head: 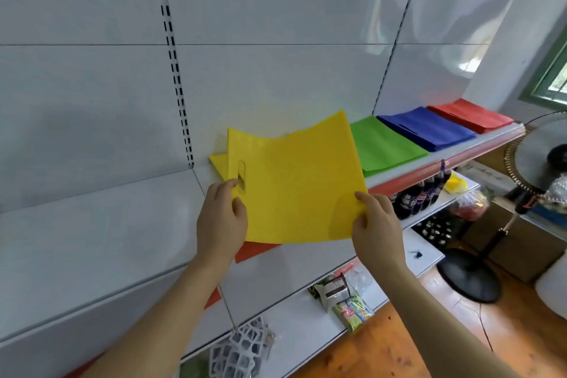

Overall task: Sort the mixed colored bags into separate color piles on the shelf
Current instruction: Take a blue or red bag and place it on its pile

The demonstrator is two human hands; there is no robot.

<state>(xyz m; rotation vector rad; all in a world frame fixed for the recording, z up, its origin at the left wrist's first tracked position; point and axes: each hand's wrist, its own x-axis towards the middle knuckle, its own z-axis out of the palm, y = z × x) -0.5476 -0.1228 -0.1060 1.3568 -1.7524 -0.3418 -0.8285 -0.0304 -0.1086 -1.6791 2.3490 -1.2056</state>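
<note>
A flat yellow bag [297, 181] with a slot handle hangs in the air over the white shelf [101, 224]. My left hand [222, 218] pinches its left edge beside the handle slot. My right hand [376, 224] pinches its lower right corner. Under the held bag, a corner of another yellow bag [218, 163] lies on the shelf. To the right along the shelf lie a green pile [383, 146], a blue pile [426, 129] and a red pile [472, 116], side by side.
The shelf's red front strip [408, 176] runs along its edge. Lower shelves hold dark bottles [420, 196], snack packets [349, 304] and a white mesh item [239, 350]. A standing fan [540, 156] is at the right on the wooden floor.
</note>
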